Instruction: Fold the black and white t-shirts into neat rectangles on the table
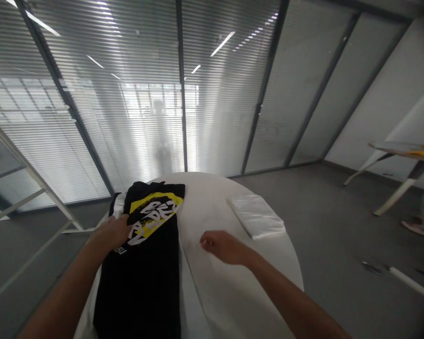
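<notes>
A folded black T-shirt [144,282] with a yellow and white print lies lengthwise over the left part of a round white table [212,207]. At its left edge, beside the print, my left hand [116,231] is closed on the fabric; some of its fingertips are hidden. My right hand [222,246] is over the table, to the right of the shirt and apart from it. Its fingers are curled in, and nothing shows in them. Further right, a flat, shiny white plastic packet [257,215] lies near the table's edge.
A white metal frame [38,179] stands at the left, close to the table. Glass partitions with blinds [144,132] rise behind it. At the right are another table [403,149], a person's foot [420,230] and a white bar [411,282] low down.
</notes>
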{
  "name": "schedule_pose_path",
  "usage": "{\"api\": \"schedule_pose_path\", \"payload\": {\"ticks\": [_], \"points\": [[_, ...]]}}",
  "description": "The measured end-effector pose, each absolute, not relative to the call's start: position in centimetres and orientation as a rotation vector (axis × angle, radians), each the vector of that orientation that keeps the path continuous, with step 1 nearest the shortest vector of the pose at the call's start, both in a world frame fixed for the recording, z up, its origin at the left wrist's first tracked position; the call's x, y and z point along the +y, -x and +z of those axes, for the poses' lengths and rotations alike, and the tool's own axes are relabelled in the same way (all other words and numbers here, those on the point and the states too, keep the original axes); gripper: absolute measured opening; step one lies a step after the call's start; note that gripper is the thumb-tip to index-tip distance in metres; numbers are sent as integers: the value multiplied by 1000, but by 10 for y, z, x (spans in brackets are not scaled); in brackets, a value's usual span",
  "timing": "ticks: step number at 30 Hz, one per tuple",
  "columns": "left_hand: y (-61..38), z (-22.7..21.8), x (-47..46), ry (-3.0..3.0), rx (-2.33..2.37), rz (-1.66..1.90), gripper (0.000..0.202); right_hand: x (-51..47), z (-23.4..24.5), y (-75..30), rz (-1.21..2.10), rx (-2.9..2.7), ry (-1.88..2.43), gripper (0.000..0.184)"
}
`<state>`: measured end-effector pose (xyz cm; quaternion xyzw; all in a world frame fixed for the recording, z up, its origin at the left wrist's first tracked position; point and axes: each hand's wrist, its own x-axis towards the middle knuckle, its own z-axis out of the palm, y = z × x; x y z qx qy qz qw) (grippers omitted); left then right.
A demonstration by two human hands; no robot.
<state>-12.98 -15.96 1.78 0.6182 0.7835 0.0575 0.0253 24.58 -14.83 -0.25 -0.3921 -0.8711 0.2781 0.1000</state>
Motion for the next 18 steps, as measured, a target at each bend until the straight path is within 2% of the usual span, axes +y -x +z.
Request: {"api": "schedule_pose_path", "payload": {"ticks": [2, 4, 8, 13, 16, 18], "points": [[108, 19, -156, -1978, 2520, 168, 51, -120, -13, -278, 365, -2391, 1681, 26], [82, 11, -150, -2162, 2503, 316, 51, -99, -26, -306, 192, -2241, 1928, 34], [44, -35, -141, -2488, 2279, 518, 45, -82, -49, -336, -119, -2105, 2210, 30], [39, -84, -143, -2533, 2323, 480, 43, -78, -57, -336, -44, -2197, 2100, 25], [44, -86, -144, -2542, 2309, 518, 42, -71, -45, -331, 73, -2110, 1990, 20], [44, -81, -144, -2517, 2293, 580, 41, -69, -30, -325, 312, -1968, 1805, 13]]}}
